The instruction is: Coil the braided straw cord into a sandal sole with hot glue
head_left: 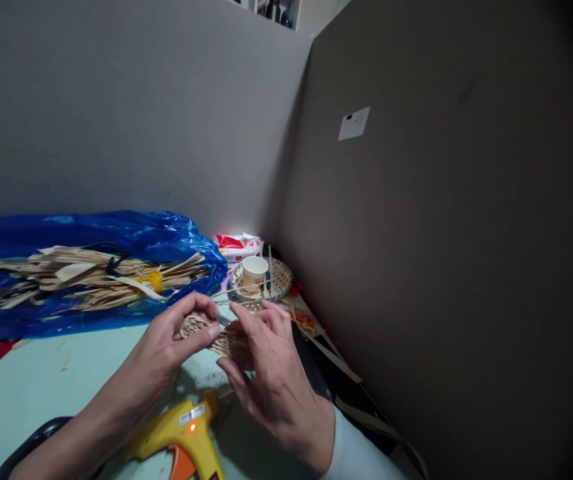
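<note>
A coiled, braided straw piece (222, 343) is between my two hands above the table. My left hand (179, 340) pinches its left end between thumb and fingers. My right hand (279, 373) curls around the right end, covering much of it. A small grey metallic bit (224, 321) shows between the fingertips; what it belongs to is hidden. Just below the hands lies a yellow glue gun (191, 433) with an orange trigger and a lit orange light.
Bundled dry straw strips (91, 277) lie on a blue plastic bag (176, 230) at the left. Behind the hands, a paper cup (255, 268) stands in a woven basket (282, 280) beside a red-and-white packet (239, 247). Orange-handled scissors (306, 323) lie right. Grey panels (416, 233) enclose the table (101, 373).
</note>
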`<action>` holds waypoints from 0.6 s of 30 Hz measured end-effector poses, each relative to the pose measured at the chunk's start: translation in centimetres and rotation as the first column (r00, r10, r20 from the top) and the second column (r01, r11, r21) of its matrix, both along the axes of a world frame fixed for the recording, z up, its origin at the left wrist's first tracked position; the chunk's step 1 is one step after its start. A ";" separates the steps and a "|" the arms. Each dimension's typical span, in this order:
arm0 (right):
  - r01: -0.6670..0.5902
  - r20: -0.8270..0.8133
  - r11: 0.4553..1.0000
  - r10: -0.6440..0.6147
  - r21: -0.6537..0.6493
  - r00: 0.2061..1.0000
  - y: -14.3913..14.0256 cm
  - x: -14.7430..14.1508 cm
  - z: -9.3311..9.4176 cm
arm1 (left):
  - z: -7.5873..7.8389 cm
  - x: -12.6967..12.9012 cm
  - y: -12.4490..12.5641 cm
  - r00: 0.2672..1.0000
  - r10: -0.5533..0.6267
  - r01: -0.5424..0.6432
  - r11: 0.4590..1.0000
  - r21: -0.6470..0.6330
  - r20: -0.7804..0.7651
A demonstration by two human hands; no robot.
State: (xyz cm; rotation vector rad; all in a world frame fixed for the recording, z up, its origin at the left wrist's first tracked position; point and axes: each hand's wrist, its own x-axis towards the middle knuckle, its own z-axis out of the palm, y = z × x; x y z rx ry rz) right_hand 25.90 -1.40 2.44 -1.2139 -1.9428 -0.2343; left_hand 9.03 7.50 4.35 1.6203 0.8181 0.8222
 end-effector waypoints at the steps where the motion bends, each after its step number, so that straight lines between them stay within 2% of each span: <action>1: -0.005 -0.007 1.000 0.005 0.003 1.000 0.0 0.0 -0.1 | 0.0 0.0 0.0 1.000 0.002 -0.002 1.000 -0.012 0.011; 9: -0.106 -0.041 0.994 0.106 -0.012 0.994 0.3 0.2 0.2 | 0.3 0.2 -0.5 0.998 0.023 -0.018 0.995 -0.094 0.052; 12: -0.186 -0.198 0.977 0.163 -0.104 0.967 0.1 0.8 0.7 | 0.6 0.1 -0.6 0.999 0.033 -0.029 0.996 -0.083 0.040; 15: -0.228 -0.410 0.957 0.138 -0.180 0.902 0.0 1.5 1.5 | 1.1 0.0 -0.7 0.999 0.029 -0.027 0.997 -0.075 0.014; 18: -0.225 -0.466 0.957 0.116 -0.186 0.877 0.1 2.0 2.2 | 1.5 0.0 -0.9 1.000 0.008 -0.010 0.996 -0.090 -0.018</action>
